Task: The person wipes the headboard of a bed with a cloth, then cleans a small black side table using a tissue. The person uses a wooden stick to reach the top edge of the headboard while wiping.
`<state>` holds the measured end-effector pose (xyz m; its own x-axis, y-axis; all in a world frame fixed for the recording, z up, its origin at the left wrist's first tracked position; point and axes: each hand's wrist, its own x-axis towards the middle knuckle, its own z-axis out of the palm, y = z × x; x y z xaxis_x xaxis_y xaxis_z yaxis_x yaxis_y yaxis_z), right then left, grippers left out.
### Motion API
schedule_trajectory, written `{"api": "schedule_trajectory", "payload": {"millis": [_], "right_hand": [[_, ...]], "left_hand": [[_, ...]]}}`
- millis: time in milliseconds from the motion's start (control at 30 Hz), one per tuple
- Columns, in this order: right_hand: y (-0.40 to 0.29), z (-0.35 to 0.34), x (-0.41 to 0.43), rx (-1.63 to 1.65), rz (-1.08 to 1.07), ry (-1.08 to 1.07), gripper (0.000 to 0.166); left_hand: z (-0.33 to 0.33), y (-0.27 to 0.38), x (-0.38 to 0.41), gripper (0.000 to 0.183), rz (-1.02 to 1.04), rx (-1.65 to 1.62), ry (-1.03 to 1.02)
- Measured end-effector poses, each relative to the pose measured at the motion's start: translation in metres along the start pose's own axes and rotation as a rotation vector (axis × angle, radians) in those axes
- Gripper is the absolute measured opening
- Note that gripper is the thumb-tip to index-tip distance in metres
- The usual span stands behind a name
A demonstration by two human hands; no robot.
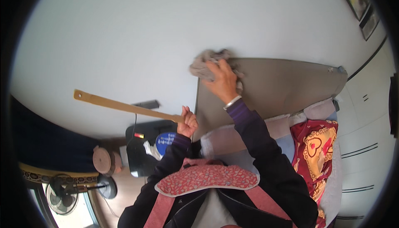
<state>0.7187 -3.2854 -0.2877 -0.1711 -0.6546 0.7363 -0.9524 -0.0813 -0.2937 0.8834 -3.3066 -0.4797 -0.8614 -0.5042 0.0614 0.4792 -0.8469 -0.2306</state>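
Note:
My right hand (222, 80) presses a crumpled grey-brown cloth (202, 65) against the top left corner of a grey-brown headboard (268, 87). The cloth overlaps the white wall (156, 35) just above that corner and looks slightly blurred. Lower and to the left, my left hand (188, 123) grips one end of a long, flat wooden stick (124, 106). The stick points out to the left, and a small hole shows in its far end. My left hand is close to the headboard's left edge.
A black bedside table (137, 156) carries a blue round fan (165, 142) and white tissue (152, 150). Pillows (224, 137) and a red patterned blanket (318, 147) lie on the bed. A standing electric fan (64, 195), a pink bin (104, 160) and a dark curtain (50, 140) are at left.

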Motion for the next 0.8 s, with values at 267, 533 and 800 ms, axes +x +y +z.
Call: {"api": "schedule_trajectory", "payload": {"millis": [267,533,800], "right_hand": [[-0.017,0.07,-0.138,0.195,-0.064,-0.507,0.049],[-0.015,-0.042,-0.049,0.199,0.009,0.017,0.056],[0.025,0.019,-0.105,-0.075,-0.154,-0.022,0.054]], "left_hand": [[-0.004,0.043,-0.082,0.028,0.25,0.023,0.054],[-0.038,0.05,-0.207,0.026,0.464,-0.057,0.232],[-0.048,0.019,-0.164,0.029,0.417,-0.087,0.277]]}}
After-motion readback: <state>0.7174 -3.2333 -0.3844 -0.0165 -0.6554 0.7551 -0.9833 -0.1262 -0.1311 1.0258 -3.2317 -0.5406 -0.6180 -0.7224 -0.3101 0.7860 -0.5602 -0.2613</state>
